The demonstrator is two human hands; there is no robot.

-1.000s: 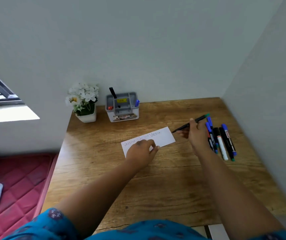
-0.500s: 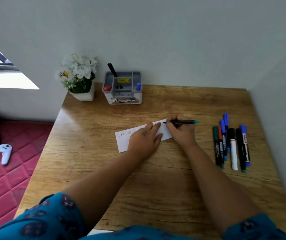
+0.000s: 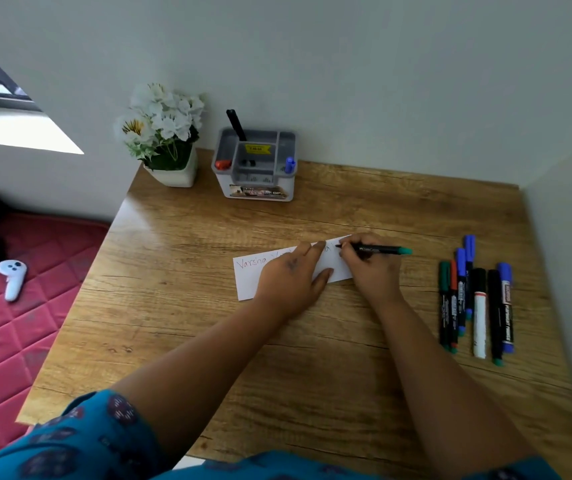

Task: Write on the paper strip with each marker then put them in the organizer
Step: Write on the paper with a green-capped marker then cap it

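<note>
On my left a white controller (image 3: 12,277) lies on the red mattress (image 3: 7,334). On the tabletop (image 3: 180,317), a flower pot (image 3: 173,173) stands beside the grey organizer (image 3: 256,164). My left hand (image 3: 289,280) presses flat, fingers straight, on the paper strip (image 3: 247,278). My right hand (image 3: 369,268) pinches a green-capped marker (image 3: 381,250), tip on the strip's right end. Seven loose markers (image 3: 475,299) lie farthest right.

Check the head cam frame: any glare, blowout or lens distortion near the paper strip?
Head view: the window sill is blown out white; soft glare sits on the table at its left edge; wide-angle bending curves the walls; the paper strip is evenly lit, its writing faint and partly hidden by the left hand.
</note>
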